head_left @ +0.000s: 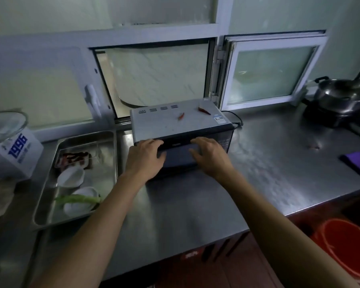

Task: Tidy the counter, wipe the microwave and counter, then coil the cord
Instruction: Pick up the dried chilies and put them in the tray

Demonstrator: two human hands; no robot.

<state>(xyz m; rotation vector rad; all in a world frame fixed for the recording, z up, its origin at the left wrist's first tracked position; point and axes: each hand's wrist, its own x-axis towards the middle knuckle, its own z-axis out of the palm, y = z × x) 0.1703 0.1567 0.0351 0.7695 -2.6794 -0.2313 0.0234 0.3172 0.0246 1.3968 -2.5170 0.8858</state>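
Left hand (144, 157), right hand (210, 155), both spread flat on microwave (175, 121) front

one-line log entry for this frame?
left hand: on grey microwave front | right hand: same | two red chillies on top | purple cloth unused

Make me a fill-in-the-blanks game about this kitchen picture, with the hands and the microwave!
1. Both hands, left hand and right hand, rest on the front of the ____.
2. Two red ____ lie on top of the microwave.
3. The purple cloth lies on the counter to the ____ of the microwave.
4. The bucket on the floor is ____.

Answers: microwave; chillies; right; red
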